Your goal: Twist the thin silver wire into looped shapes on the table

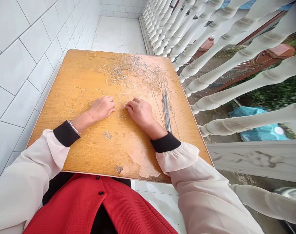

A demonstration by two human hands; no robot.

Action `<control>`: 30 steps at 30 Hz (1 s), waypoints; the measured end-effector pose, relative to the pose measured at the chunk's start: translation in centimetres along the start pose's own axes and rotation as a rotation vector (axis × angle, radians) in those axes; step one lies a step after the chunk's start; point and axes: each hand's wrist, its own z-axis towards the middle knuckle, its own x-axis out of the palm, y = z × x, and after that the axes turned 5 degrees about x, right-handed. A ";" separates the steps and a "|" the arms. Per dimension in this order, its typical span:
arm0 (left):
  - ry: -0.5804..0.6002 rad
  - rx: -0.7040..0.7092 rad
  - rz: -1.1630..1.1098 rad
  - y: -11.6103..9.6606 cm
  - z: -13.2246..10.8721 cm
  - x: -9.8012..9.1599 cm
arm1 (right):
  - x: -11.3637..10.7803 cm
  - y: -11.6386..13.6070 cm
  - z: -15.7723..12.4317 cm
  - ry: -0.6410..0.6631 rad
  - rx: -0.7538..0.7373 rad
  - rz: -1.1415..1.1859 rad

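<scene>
Red jacket [99,203] with black buttons is worn at the bottom of the view, and cream sleeves [184,162] with black cuffs are extended forward over a worn wooden tabletop [56,130]. A metal bangle [74,127] is worn on the left wrist. Both hands are held half closed, with the backs turned up and the fingers curled down towards the wood. The left hand [101,109] and the right hand [139,112] are placed close together, their fingertips nearly meeting. Bent wire hooks [83,94] are laid in a loose row across the table, running under and around both sets of fingertips and out past the left hand. The wire is so thin that it cannot be told whether any strand is pinched, though the fingers appear to be in contact with the loops. A bundle of straight wires [166,110] is laid just beyond the right hand, towards the right edge of the table. Farther off, a tangled heap of bent wire [128,73] is spread over the far half of the tabletop, well apart from both hands. Beyond the table, white wall tiles [18,68] are seen on the left, and white balusters [235,74] are lined up on the right, with a blue tarpaulin [255,125] visible through them.
</scene>
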 end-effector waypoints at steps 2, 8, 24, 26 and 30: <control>0.002 -0.034 0.021 0.1 -0.1 -0.2 | 0.0 0.0 -0.1 -0.003 -0.019 -0.011; 0.075 -0.086 0.086 0.1 -0.3 -1.2 | 0.1 0.1 -0.2 0.033 -0.041 -0.003; 0.072 -0.109 -0.074 0.8 -0.1 -1.3 | 0.3 1.0 0.2 -0.014 -0.063 0.021; 0.057 -0.096 -0.056 0.7 -0.1 -1.2 | 0.0 0.4 0.2 -0.064 -0.012 0.078; -0.019 -0.107 -0.060 0.6 -0.4 -1.3 | -0.7 -1.2 0.4 -0.166 0.119 0.179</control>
